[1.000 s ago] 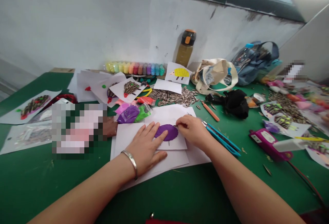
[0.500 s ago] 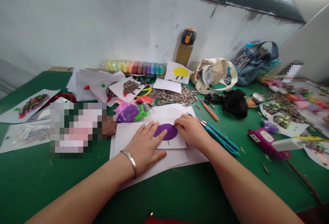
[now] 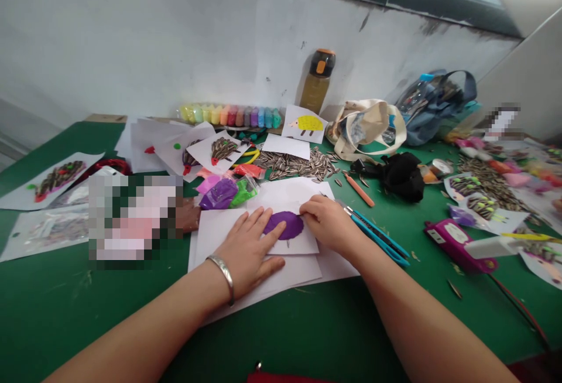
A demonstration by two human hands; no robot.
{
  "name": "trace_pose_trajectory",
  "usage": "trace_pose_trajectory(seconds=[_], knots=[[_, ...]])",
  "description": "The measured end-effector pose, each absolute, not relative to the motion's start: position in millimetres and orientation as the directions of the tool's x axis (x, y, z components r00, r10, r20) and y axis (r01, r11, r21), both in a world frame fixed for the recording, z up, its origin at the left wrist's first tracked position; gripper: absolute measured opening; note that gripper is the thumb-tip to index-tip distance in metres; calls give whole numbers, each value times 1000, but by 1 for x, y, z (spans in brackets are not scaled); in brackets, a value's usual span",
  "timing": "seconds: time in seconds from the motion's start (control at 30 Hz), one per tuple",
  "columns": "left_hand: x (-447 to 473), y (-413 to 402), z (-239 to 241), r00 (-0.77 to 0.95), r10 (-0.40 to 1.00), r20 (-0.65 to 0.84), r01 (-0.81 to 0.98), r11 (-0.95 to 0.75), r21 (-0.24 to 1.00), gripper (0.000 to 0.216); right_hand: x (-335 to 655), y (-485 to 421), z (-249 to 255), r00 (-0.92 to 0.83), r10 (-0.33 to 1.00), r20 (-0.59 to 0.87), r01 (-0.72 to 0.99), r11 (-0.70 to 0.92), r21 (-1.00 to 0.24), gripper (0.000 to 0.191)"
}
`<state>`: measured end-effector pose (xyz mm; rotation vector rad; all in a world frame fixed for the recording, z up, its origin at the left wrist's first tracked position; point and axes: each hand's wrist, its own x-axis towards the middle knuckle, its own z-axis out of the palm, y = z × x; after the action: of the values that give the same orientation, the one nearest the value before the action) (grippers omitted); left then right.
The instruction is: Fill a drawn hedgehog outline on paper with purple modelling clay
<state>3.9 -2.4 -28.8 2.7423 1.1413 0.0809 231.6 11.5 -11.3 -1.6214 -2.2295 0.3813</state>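
Note:
A flat purple oval of modelling clay [image 3: 290, 228] is spread on a white sheet of paper [image 3: 302, 247], which rests on more white sheets. My left hand [image 3: 248, 248], with a silver bangle at the wrist, lies flat with fingers spread across the paper, its index finger over the clay's left part. At the clay's upper right edge my right hand [image 3: 325, 222] has thumb and fingers pinched together. A small dark tip shows at its fingertips, too small to name. Blue-handled tweezers or a similar tool [image 3: 386, 242] lie right of my right hand.
Behind the paper are clay packets [image 3: 218, 192] and a heap of sunflower seeds [image 3: 302, 163]. Seed-covered hedgehog cards [image 3: 223, 150] lie to the left and behind. An orange tool [image 3: 359, 190], a black cloth item [image 3: 401, 177] and a magenta glue gun [image 3: 459, 245] lie right. A bottle [image 3: 317, 81] stands by the wall.
Almost nothing differs. My left hand keeps its place on the paper, and my right hand stays pinched at the clay's edge with only a slight shift of its fingers.

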Motion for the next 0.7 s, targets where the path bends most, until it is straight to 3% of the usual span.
trace_pose_trajectory(seconds=[0.27,0.7], knots=[[5,-2,-24,697,716,-39,708,-679,195,61,223,9,-6,-239,954,182,810,299,-504,20],[3,-1,-15,719,694,-42,679,-688,256,62,214,18,-20,-283,944,169,788,329,-521,19]])
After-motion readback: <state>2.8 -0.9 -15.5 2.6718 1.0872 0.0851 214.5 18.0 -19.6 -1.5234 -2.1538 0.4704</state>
